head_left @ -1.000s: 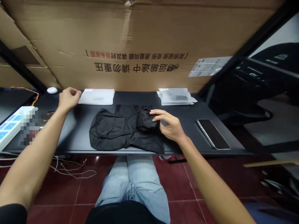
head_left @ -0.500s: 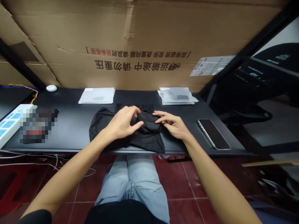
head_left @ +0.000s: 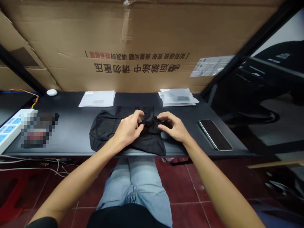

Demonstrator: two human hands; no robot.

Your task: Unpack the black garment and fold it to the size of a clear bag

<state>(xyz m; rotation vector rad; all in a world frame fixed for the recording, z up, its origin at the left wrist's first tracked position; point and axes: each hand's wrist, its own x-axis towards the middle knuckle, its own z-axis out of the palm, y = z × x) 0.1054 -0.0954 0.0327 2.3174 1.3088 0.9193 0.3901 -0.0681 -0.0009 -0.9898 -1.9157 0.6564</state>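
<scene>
A soft black cloth piece [head_left: 102,129], perhaps a garment, lies partly spread on the dark desk in front of me. Its left end is rounded and seamed, and a flap hangs toward the front edge. My left hand [head_left: 129,128] pinches a bunched fold of the cloth between thumb and fingers. On the fold's right side, my right hand [head_left: 174,126] grips it too, with thumb and fingertips drawn together. The fold is raised a little between the hands. Behind it, a flat dark rectangular piece shows partly, and I cannot make out what it is.
Two white packets [head_left: 97,98] [head_left: 178,97] lie along the back, before a cardboard sheet [head_left: 142,28]. A smartphone [head_left: 215,134] rests at right. At left are a white power strip [head_left: 14,125], a blurred-out object [head_left: 39,129] and a small white rounded object [head_left: 52,92].
My fingers have closed in on the cloth and lifted its bunched part slightly. My right thumb has come up against the fold. The view has shifted a little.
</scene>
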